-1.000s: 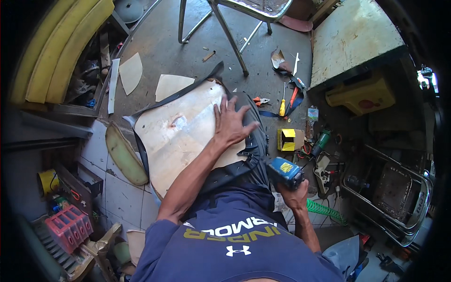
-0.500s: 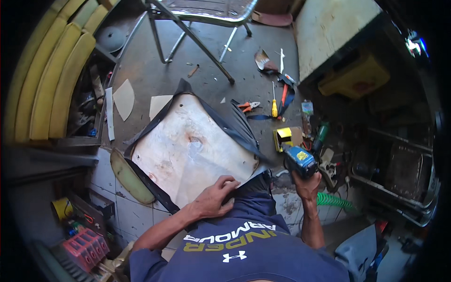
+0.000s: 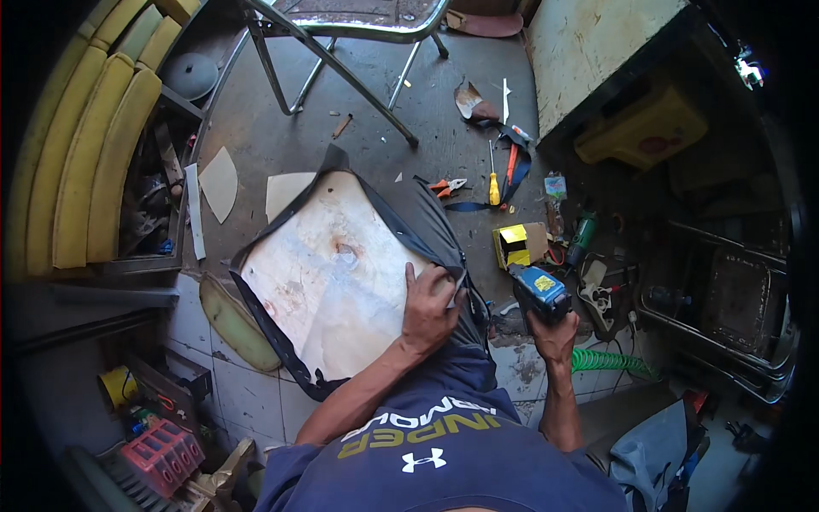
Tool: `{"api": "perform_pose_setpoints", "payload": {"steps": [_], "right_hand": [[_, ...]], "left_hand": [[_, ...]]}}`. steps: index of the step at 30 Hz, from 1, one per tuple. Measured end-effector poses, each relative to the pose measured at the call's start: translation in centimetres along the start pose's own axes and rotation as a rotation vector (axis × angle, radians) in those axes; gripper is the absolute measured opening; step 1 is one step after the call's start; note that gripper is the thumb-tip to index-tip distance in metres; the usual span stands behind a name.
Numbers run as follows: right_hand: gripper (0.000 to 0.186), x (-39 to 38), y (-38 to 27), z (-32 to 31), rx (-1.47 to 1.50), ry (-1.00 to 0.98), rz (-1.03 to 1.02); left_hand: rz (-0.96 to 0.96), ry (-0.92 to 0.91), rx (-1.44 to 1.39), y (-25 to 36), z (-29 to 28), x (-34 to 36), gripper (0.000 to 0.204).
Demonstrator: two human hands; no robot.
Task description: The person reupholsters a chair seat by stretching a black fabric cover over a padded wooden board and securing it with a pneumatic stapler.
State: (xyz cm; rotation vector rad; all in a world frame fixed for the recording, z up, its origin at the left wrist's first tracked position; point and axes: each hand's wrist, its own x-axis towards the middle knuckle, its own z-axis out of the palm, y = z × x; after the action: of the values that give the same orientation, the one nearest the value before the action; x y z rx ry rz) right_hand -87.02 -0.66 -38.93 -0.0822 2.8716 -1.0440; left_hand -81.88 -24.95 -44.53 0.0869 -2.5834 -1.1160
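Note:
A pale, stained square seat board (image 3: 324,264) with black fabric (image 3: 337,155) around its edges lies at a slant over my lap. My left hand (image 3: 431,311) has its fingers curled on the board's right corner, gripping the fabric edge there. To the right, my right hand (image 3: 554,333) is closed on the handle of a blue staple gun (image 3: 539,290), held apart from the board, with a coiled green hose (image 3: 610,363) below it. An open yellow box (image 3: 516,243) is just beyond the gun.
A folding metal chair (image 3: 341,29) stands ahead. Yellow cushions (image 3: 107,171) stack at left. Orange pliers (image 3: 448,188), a yellow screwdriver (image 3: 493,188), paper offcuts (image 3: 217,183) and a green power tool (image 3: 582,235) lie on the floor. A cabinet (image 3: 601,43) and folded chair frames (image 3: 717,299) are at right.
The board has turned to a diamond angle. My left hand moved from its upper part down to the near edge, then up to the right corner. The staple gun has moved slightly rightward.

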Motion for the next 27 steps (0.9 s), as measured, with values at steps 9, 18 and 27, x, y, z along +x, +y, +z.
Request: {"api": "perform_pose_setpoints", "payload": {"steps": [9,18,27], "right_hand": [[0.025,2.5,-4.8,-0.8,0.143,-0.432,-0.362],[0.026,5.1,-7.8,2.3,-0.121,-0.689,-0.449],[0.020,6.2,-6.6,-0.6,-0.014,-0.648,-0.361]], "left_hand": [[-0.324,0.219,-0.390,-1.4,-0.7,-1.6,0.015],[-0.315,0.240,-0.400,-2.1,-1.4,-1.4,0.014],[-0.226,0.214,-0.194,-0.6,-0.9,-1.2,0.018]]}}
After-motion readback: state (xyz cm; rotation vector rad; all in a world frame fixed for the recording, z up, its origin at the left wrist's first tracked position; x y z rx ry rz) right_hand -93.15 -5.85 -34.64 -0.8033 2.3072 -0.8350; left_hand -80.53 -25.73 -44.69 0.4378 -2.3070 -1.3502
